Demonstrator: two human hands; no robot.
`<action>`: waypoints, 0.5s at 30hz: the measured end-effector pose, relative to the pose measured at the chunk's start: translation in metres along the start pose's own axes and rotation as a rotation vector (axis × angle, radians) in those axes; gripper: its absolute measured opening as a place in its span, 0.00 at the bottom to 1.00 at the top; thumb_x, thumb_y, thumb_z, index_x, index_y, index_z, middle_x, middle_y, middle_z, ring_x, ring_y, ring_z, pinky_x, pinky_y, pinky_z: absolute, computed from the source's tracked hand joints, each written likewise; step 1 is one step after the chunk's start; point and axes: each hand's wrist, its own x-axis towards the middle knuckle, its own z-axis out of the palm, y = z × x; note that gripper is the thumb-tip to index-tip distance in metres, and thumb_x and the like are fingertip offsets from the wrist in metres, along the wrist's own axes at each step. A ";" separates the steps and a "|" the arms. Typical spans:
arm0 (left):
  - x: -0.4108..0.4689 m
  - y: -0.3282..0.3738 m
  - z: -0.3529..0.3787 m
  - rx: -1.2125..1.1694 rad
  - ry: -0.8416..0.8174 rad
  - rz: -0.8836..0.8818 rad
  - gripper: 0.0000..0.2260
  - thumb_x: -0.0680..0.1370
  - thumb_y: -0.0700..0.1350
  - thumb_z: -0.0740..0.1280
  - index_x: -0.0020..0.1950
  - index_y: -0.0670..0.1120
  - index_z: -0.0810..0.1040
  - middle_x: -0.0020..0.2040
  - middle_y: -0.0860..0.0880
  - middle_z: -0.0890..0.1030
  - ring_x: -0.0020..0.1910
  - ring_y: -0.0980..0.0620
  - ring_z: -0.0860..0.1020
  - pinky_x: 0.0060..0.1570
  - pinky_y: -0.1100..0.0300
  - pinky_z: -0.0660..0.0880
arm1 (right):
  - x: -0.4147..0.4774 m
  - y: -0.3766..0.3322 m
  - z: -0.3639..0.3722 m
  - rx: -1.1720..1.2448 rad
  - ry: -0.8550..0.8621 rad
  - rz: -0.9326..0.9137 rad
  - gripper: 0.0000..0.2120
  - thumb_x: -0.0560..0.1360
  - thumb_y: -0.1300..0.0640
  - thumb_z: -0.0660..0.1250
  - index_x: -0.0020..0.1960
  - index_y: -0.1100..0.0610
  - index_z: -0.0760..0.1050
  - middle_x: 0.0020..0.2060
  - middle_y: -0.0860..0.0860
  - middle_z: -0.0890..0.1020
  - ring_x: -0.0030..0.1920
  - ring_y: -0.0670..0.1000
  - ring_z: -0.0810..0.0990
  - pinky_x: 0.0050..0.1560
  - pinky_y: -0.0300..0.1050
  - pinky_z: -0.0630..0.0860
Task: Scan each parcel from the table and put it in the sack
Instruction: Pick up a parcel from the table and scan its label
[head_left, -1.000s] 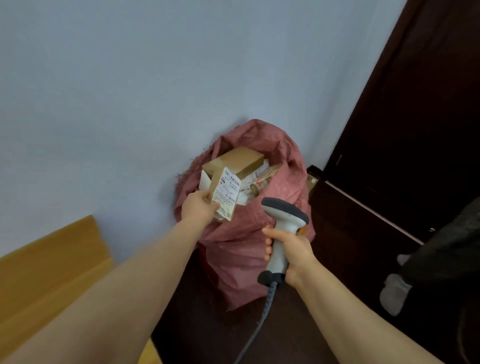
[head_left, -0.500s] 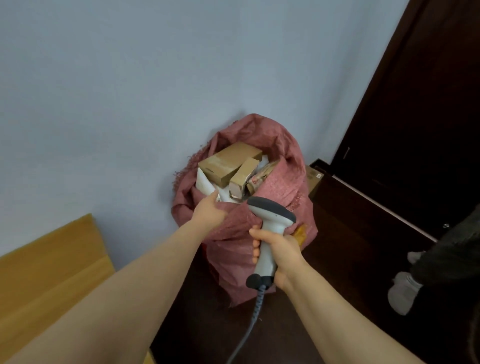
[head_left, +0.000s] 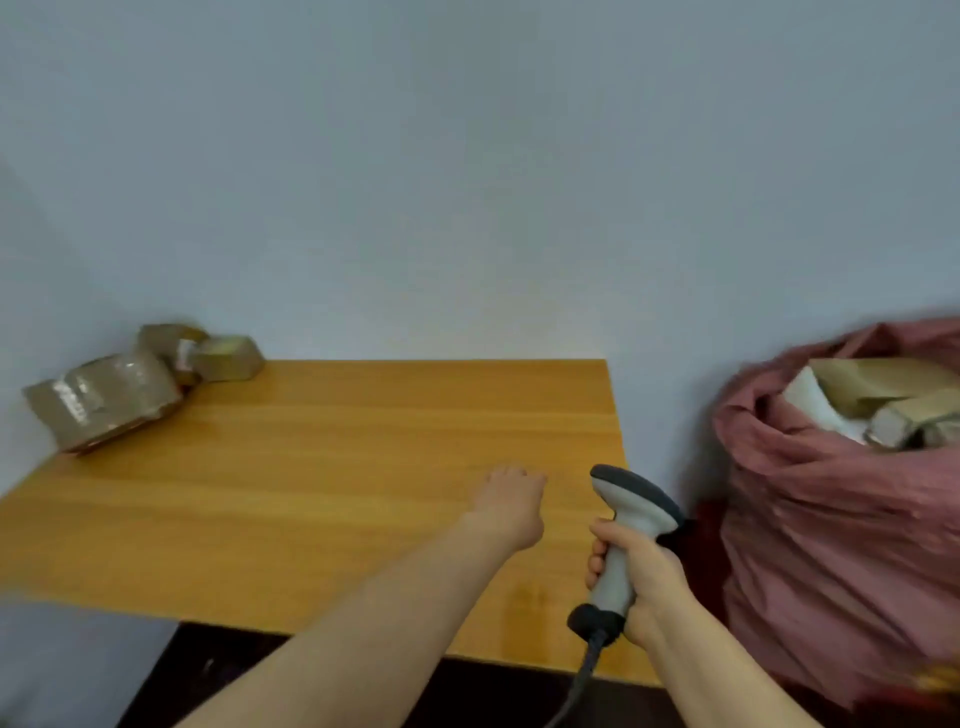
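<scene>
A wooden table (head_left: 322, 467) fills the middle of the view. In its far left corner lie brown taped parcels: a large one (head_left: 104, 400) and two smaller ones (head_left: 228, 357) behind it. The red sack (head_left: 831, 519) stands on the floor to the right of the table, with several cardboard parcels (head_left: 883, 395) showing at its mouth. My left hand (head_left: 511, 501) hovers over the table's right part, holding nothing, fingers loosely curled. My right hand (head_left: 636, 577) grips the grey barcode scanner (head_left: 628, 525) by its handle near the table's right edge.
A plain light wall stands behind the table and sack. The scanner's cable (head_left: 576, 686) hangs down toward the bottom of the view. Dark floor (head_left: 218, 675) shows below the table's front edge.
My left hand let the small labelled parcel go into the sack and came away bare. The view swung left from the sack to the table; both hands now sit over the table's right end.
</scene>
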 end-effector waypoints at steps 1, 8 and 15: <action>-0.012 -0.029 -0.004 -0.005 0.022 -0.053 0.25 0.79 0.38 0.59 0.76 0.47 0.60 0.72 0.43 0.66 0.71 0.41 0.63 0.66 0.47 0.68 | -0.003 0.009 0.023 -0.022 -0.047 0.034 0.04 0.73 0.67 0.69 0.40 0.64 0.76 0.24 0.54 0.75 0.22 0.50 0.72 0.22 0.41 0.71; -0.086 -0.231 -0.024 -0.133 0.125 -0.381 0.25 0.81 0.41 0.58 0.78 0.46 0.57 0.73 0.44 0.65 0.72 0.43 0.63 0.69 0.49 0.65 | -0.009 0.074 0.193 -0.210 -0.261 0.091 0.01 0.75 0.65 0.69 0.45 0.63 0.78 0.26 0.54 0.76 0.23 0.50 0.72 0.24 0.43 0.72; -0.140 -0.423 -0.026 -0.252 0.143 -0.546 0.27 0.81 0.43 0.60 0.78 0.48 0.55 0.75 0.45 0.63 0.72 0.44 0.64 0.68 0.51 0.67 | -0.001 0.167 0.367 -0.326 -0.361 0.115 0.00 0.75 0.65 0.68 0.45 0.62 0.77 0.25 0.53 0.76 0.23 0.49 0.72 0.24 0.42 0.72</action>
